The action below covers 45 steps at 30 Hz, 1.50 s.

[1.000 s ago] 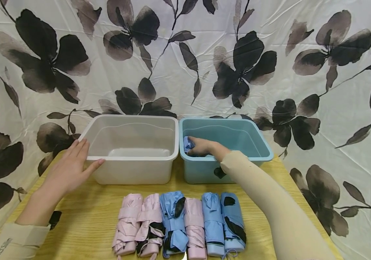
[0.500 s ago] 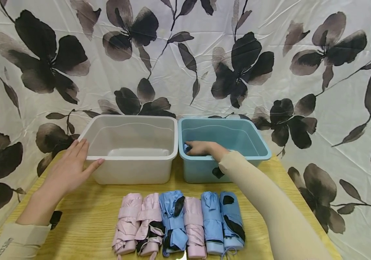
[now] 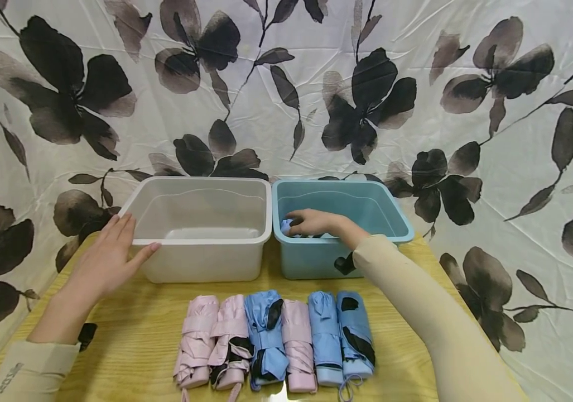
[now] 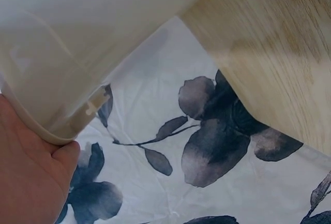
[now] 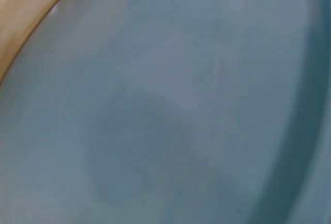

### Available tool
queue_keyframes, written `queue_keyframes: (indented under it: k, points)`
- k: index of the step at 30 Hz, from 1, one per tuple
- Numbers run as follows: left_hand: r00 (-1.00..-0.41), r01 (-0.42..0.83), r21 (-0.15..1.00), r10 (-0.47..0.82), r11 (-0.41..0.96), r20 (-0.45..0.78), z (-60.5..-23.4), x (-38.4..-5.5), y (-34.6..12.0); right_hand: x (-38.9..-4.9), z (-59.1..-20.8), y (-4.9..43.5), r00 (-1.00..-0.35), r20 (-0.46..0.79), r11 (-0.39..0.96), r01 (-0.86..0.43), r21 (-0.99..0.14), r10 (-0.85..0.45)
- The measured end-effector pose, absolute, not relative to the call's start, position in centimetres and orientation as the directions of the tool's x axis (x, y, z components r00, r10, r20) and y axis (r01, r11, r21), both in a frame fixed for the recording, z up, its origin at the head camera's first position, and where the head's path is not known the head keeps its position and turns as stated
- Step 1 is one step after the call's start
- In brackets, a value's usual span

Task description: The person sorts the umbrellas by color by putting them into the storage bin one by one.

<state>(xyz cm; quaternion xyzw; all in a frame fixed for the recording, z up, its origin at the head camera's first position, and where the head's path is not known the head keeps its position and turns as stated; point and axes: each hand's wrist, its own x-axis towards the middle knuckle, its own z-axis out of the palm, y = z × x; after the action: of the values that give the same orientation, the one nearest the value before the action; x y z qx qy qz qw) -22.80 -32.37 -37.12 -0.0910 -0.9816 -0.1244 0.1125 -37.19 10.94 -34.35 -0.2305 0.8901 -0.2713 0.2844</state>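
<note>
My left hand (image 3: 102,259) rests with straight fingers on the near left corner of the white bin (image 3: 203,262). In the left wrist view that hand (image 4: 31,167) touches the bin's rim (image 4: 57,140). Reaching over the front rim of the teal bin (image 3: 336,184), my right hand (image 3: 311,222) is low inside at the left end. A blue folded umbrella (image 3: 286,226) shows just beyond its fingertips, mostly hidden by hand and rim. Whether the fingers still grip it is not clear. The right wrist view is mostly the blurred teal bin wall (image 5: 155,105).
In front of the bins, pink folded umbrellas (image 3: 198,340) and blue folded umbrellas (image 3: 325,338) lie side by side on the wooden table (image 3: 135,357). A floral cloth (image 3: 276,111) hangs close behind the bins.
The right hand went lower into the teal bin with the blue umbrella, then rose slightly, and the umbrella stayed low. The left hand stays put. The head view has shifted slightly right.
</note>
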Motion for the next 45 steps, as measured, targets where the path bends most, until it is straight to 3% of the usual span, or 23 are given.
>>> queue_keyframes:
  k: [11,26,37,45]
  points:
    - [-0.955,0.217,0.208,0.164,0.954,0.247,-36.9,-23.0,-32.6,-34.3,-31.4,13.2,-0.743,-0.267,0.599,-0.218,-0.771,-0.614]
    - [-0.954,0.217,0.212,0.161,0.953,0.254,-36.8,-22.9,-32.4,-27.2,-30.4,17.5,-0.806,0.127,0.292,-0.35,-0.89,-0.578]
    - [-0.956,0.217,0.228,0.159,0.949,0.247,-37.2,-23.0,-32.5,-21.9,-34.8,21.8,-0.856,0.176,0.257,-0.332,-0.907,-0.486]
    - [-0.954,0.222,0.231,0.163,0.947,0.25,-37.2,-22.8,-32.3,-18.9,-39.4,24.6,-0.892,0.191,0.337,-0.342,-0.877,-0.41]
